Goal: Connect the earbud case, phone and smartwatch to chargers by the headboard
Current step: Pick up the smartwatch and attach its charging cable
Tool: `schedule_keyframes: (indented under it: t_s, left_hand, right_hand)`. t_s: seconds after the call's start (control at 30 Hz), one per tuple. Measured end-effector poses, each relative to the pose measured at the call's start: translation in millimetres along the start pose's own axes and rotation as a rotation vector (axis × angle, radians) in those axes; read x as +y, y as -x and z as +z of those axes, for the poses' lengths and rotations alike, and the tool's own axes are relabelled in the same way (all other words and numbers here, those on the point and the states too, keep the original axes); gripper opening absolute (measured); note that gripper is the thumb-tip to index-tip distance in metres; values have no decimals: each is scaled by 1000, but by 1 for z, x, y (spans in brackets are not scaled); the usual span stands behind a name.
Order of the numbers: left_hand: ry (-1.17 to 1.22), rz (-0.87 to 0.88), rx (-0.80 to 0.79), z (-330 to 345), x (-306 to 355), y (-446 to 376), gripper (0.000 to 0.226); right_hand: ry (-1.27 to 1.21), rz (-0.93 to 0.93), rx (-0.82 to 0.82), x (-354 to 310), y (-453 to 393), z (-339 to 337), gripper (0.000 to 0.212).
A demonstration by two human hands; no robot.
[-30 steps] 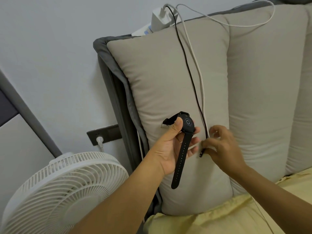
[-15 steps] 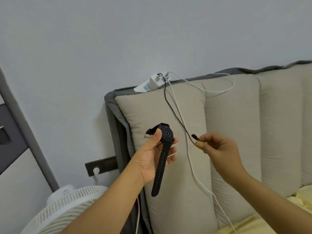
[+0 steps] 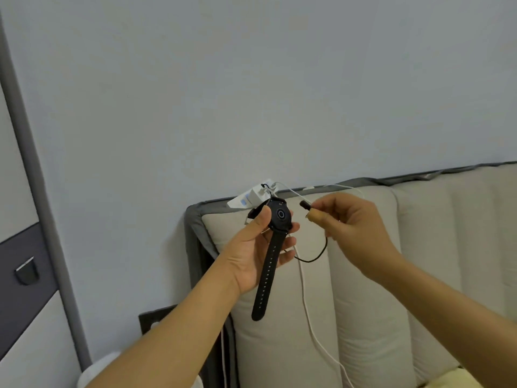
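In left hand (image 3: pixel 253 247): smartwatch (image 3: pixel 272 247), strap down.

Plenty of open air above the headboard (image 3: pixel 363 182) in front of the bare wall (image 3: pixel 251 93), so a hand can swing around freely up there. The tight bit is between the left hand (image 3: pixel 258 247) and right hand (image 3: pixel 349 222): just a narrow gap, with a black cable (image 3: pixel 316 257) looping under it and a white cable (image 3: pixel 305 298) dangling down the cushion (image 3: pixel 363 303). The charger block (image 3: pixel 256 196) crowds the headboard's top corner behind the smartwatch (image 3: pixel 277 236).
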State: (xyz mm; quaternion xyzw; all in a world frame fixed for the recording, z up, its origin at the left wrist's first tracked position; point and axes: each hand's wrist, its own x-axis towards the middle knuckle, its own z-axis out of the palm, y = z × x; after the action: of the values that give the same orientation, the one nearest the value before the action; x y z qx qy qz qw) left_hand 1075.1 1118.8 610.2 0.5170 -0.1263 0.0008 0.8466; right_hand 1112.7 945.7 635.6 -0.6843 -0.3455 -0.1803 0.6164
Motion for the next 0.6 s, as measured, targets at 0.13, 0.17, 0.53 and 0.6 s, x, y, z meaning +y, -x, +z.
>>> schedule_keyframes:
  t_s: [0.13, 0.17, 0.53, 0.6]
  left_hand:
    - [-14, -9, -41, 8, 6, 0, 73]
    - [-15, -8, -47, 10, 7, 0, 72]
    - [-6, -20, -100, 28, 4, -14, 72]
    - [-1, -20, -107, 31, 3, -15, 72]
  right_hand:
    - [-48, -22, 10, -14, -1, 3, 13]
    - [-45, -22, 7, -16, -1, 3, 11]
    - [87, -42, 29, -22, -1, -19, 12]
    - [100, -43, 21, -25, -1, -22, 11]
